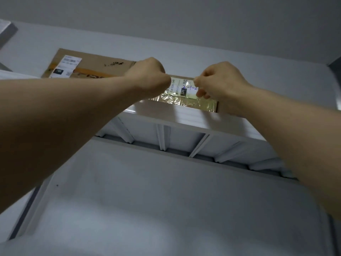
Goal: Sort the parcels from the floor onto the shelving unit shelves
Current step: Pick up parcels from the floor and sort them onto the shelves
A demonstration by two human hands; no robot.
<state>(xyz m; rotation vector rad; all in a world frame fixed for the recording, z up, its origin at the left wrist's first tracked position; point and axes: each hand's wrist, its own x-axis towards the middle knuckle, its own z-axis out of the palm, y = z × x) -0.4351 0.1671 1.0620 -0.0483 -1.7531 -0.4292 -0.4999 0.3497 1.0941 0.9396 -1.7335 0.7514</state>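
Overhead | arms raised | left hand (147,75) grips taped parcel (186,97) | right hand (220,81) pinches its edge

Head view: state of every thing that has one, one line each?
taped parcel: at the front edge of the top shelf, label facing the camera, held at both ends.
left hand: fingers curled, gripping the parcel's left end.
right hand: pinching the parcel's right end.
cardboard box: lying on the shelf, left of the parcel, taped.

Plain grey-white wall (239,58) behind — grey ceiling (166,12) above, dim even light.
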